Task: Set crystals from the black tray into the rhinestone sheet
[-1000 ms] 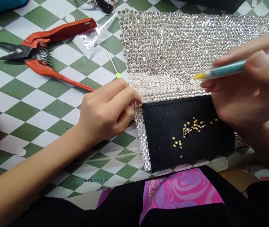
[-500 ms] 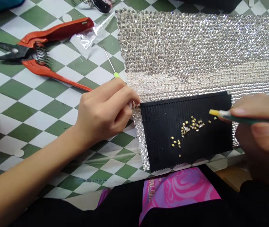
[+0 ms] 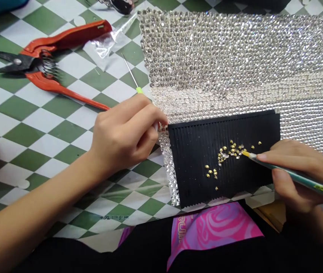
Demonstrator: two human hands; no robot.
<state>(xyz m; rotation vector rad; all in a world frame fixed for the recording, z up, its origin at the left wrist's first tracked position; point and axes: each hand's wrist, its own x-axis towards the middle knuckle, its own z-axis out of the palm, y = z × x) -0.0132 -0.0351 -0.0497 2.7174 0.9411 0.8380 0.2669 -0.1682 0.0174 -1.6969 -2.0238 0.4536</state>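
My right hand (image 3: 297, 170) grips a green picker pencil (image 3: 300, 175), its yellow tip at the right end of a cluster of small gold-backed rhinestones (image 3: 232, 148). These lie loose on a black ribbed tray (image 3: 195, 151). My left hand (image 3: 124, 131) is closed, fingers curled, with its fingertips at the tray's upper left corner and the edge of a silver rhinestone sheet (image 3: 220, 49). What those fingers pinch is hidden. A thin needle tool (image 3: 130, 71) with a lime-green collar points away from this hand; its handle is out of sight behind it.
Red-handled snips (image 3: 47, 68) lie with spread blades at the upper left. A clear plastic bag (image 3: 101, 47) sits by their upper handle. The table cover (image 3: 73, 129) is green and white checked, and its front edge is near my lap.
My right hand has moved left and down, bringing the pencil's tip from above the tray to the rhinestones. My left hand has stayed in place.
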